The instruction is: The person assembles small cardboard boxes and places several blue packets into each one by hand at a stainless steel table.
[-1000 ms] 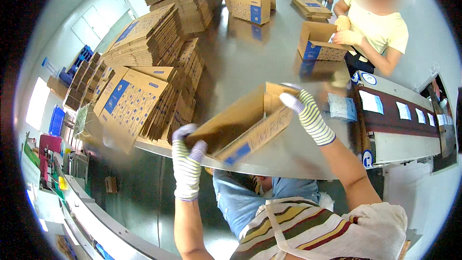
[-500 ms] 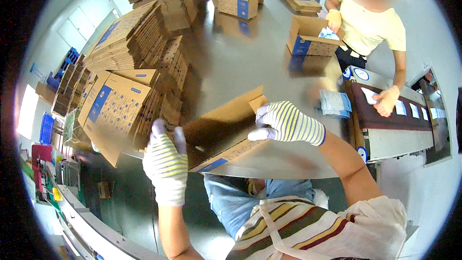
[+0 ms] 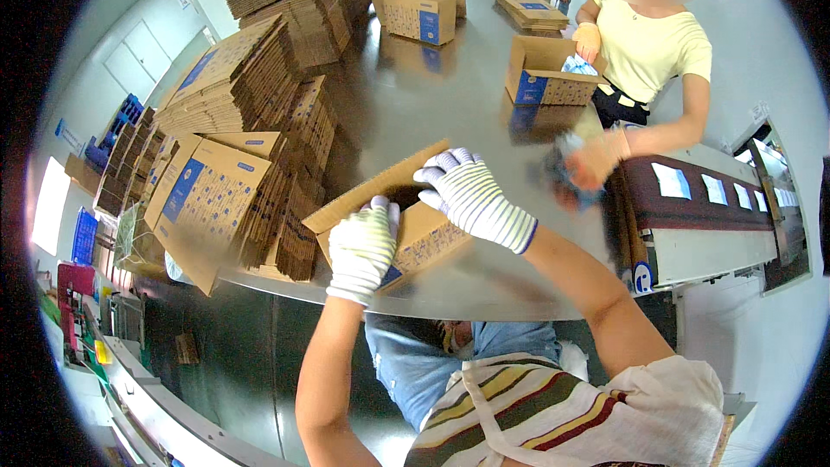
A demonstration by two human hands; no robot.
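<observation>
A brown cardboard box (image 3: 424,240) with a blue patch and printed pattern lies at the table's near edge, its upper side open. My left hand (image 3: 363,251), in a white glove with pale yellow-green stripes, is closed on the box's left end, fingers over the rim. My right hand (image 3: 481,201), in a striped glove, grips the right end with fingers curled over its edge. Both hands partly hide the inside, which looks dark. To the left of the box stand stacks of flattened cartons (image 3: 212,182).
Across the table a co-worker's gloved hand (image 3: 596,160) is blurred over blue-and-white packets. Near that person stands an open carton (image 3: 553,91) with packets inside. A conveyor belt (image 3: 644,195) carries white packets at right. Another open carton (image 3: 419,17) and flat cartons (image 3: 529,10) lie farther back.
Both my hands have shifted with the box; the left moved right and up, the right slightly left and up. The box's opening looks narrower. The co-worker's hand moved from the belt to the packets.
</observation>
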